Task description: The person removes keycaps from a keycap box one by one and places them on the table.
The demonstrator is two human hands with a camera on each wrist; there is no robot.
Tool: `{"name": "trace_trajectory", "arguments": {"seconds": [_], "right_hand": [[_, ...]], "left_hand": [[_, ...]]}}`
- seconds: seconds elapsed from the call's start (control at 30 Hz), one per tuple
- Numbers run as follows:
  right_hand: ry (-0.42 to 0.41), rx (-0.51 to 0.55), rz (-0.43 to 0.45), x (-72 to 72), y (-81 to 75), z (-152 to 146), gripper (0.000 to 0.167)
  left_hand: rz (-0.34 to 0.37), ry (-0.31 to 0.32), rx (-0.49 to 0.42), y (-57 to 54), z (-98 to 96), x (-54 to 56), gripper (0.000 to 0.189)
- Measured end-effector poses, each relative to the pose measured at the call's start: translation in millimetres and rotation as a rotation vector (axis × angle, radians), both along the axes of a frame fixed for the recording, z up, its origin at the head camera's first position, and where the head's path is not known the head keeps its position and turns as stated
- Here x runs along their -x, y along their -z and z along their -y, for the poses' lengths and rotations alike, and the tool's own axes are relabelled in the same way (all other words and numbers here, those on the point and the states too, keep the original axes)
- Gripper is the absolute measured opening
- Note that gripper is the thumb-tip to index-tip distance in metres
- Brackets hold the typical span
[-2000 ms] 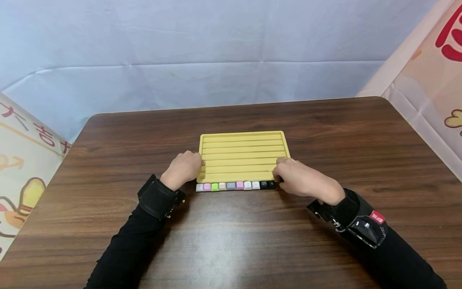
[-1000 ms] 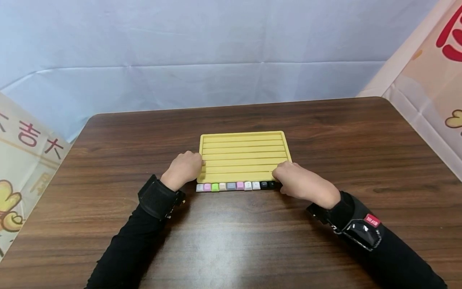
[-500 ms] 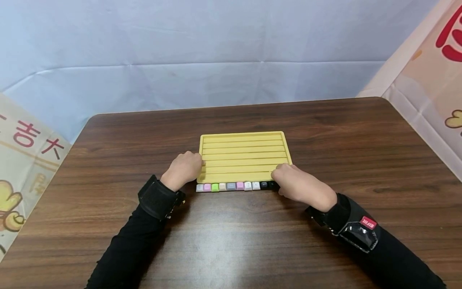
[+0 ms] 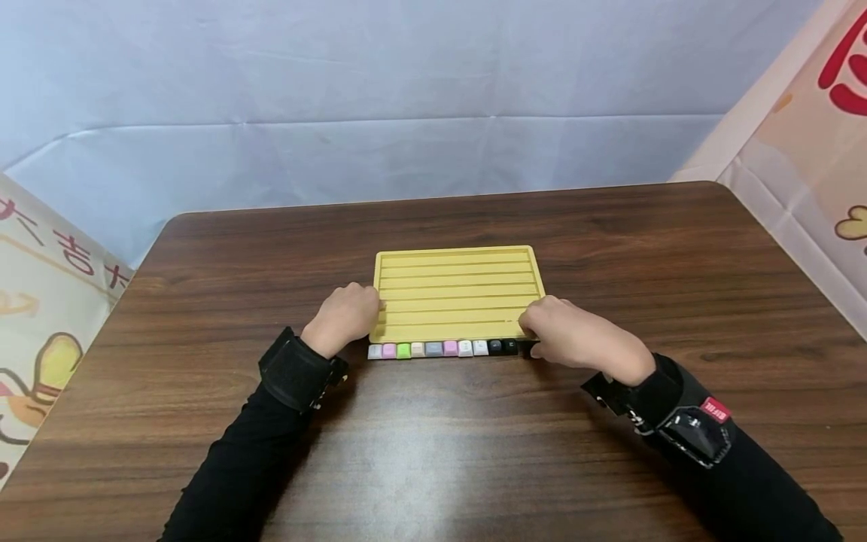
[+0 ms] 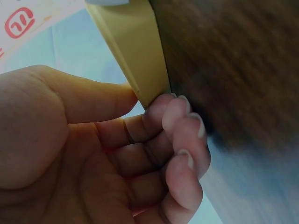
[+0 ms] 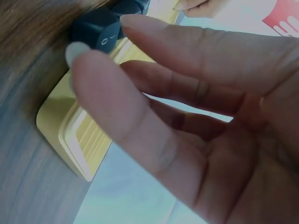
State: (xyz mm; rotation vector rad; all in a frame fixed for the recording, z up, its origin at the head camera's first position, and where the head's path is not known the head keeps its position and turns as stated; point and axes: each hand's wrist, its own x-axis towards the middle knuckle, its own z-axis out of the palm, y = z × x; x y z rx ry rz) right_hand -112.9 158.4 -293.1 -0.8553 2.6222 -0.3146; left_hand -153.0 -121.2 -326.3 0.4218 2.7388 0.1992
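A yellow ridged tray (image 4: 455, 283) lies on the table, with a row of coloured keycaps (image 4: 433, 349) along its near edge. My left hand (image 4: 344, 315) grips the tray's left side, thumb against its upper edge and fingers curled by its lower edge in the left wrist view. At the row's right end my right hand (image 4: 576, 339) has its fingertips around a black keycap (image 6: 93, 28) with white marks. In the right wrist view the fingertips overlap the keycap and partly hide it. The tray's near right corner is below the hand there.
Brown wood-grain table (image 4: 433, 452) carries the tray near its middle. A pale blue cloth (image 4: 433, 98) hangs behind the table. Printed cloths flank it, one on the left (image 4: 47, 324) and one on the right (image 4: 806, 150).
My right hand shifted slightly towards me and left along the row's end, then back right and away in the last half second. Left hand, tray and the visible keycaps keep their places.
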Motion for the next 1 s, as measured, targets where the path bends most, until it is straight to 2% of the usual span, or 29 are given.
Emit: {"name": "trace_trajectory", "arguments": {"seconds": [0.33,0.57,0.8,1.0], "right_hand": [[0.021,-0.009,-0.010,-1.0,5.4,3.0,0.030],[0.024,-0.002,-0.048,-1.0,7.9,3.1,0.029],[0.082,-0.062,-0.042,-1.4,4.9,1.5,0.022],[0.089,-0.075,-0.044,-1.3,5.4,1.7,0.015]], "left_hand": [[-0.005,0.007,0.006,1.3,0.1,1.7,0.040],[-0.007,0.008,0.010,1.3,-0.6,2.5,0.041],[-0.011,0.003,0.015,1.8,-0.4,2.6,0.039],[0.006,-0.009,0.009,1.8,-0.7,2.8,0.038]]}}
